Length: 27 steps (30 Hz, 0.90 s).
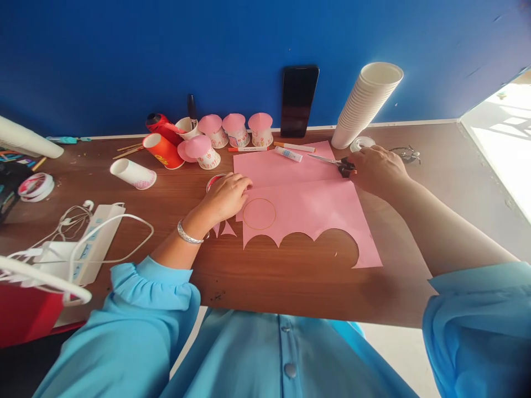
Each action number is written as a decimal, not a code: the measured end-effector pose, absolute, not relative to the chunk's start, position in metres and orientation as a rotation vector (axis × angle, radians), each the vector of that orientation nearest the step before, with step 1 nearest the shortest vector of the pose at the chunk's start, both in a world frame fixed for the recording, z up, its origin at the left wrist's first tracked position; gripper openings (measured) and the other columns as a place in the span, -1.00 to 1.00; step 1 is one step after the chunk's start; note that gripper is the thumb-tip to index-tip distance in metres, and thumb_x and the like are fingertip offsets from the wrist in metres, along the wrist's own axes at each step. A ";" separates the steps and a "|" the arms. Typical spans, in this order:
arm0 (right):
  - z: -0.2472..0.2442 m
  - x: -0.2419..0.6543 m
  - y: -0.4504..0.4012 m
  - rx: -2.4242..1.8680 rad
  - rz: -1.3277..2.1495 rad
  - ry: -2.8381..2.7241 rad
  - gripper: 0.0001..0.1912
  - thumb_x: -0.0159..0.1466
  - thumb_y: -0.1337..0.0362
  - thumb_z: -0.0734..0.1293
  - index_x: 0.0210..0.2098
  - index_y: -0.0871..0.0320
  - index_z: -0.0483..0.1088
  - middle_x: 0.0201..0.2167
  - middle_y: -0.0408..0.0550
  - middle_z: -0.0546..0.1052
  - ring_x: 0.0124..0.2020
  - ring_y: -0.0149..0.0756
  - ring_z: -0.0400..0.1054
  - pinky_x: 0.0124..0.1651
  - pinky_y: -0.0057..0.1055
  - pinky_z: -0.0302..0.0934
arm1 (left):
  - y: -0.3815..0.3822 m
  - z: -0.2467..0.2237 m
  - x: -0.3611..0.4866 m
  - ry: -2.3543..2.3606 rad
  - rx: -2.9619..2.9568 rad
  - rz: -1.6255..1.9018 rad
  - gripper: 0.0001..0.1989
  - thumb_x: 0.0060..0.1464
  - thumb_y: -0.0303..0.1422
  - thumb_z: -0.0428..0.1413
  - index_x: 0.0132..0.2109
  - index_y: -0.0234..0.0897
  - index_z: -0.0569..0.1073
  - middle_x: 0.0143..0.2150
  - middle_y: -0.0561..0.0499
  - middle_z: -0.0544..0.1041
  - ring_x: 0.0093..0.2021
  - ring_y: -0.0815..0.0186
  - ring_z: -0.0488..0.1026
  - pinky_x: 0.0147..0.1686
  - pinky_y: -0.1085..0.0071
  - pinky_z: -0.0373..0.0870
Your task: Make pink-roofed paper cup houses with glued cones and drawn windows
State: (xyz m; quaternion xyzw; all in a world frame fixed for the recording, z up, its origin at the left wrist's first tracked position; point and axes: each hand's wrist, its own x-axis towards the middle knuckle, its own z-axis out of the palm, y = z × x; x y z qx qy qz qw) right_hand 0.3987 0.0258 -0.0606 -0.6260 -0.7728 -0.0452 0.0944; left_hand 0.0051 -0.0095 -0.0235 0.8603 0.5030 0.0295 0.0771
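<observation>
My left hand is closed at the left edge of a pink paper sheet, its fingertips curled onto the paper. A circle is drawn near that edge, and rounded bites are cut along the sheet's lower side. Under it lies another pink sheet. Partly behind my left hand are a tape roll and small pink scraps. My right hand grips the dark handles of the scissors at the sheet's upper right, blades pointing left. A glue bottle and markers lie above the paper.
Paper cups with pink cone tops, a red cup, a white cup and a phone stand behind. A tall cup stack is at back right. A power strip with cables lies left.
</observation>
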 end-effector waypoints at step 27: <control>-0.021 0.321 -0.149 -1.411 0.938 -1.304 -0.76 0.31 0.05 0.44 -0.20 0.07 0.45 -0.15 -0.01 0.56 -0.15 -0.22 0.48 -0.18 -0.29 0.38 | -0.085 -0.024 0.011 1.167 0.581 0.981 -0.72 -0.14 -0.29 0.47 -0.29 -0.35 0.64 -0.33 -0.10 0.71 -0.12 0.02 0.67 -0.06 0.18 0.60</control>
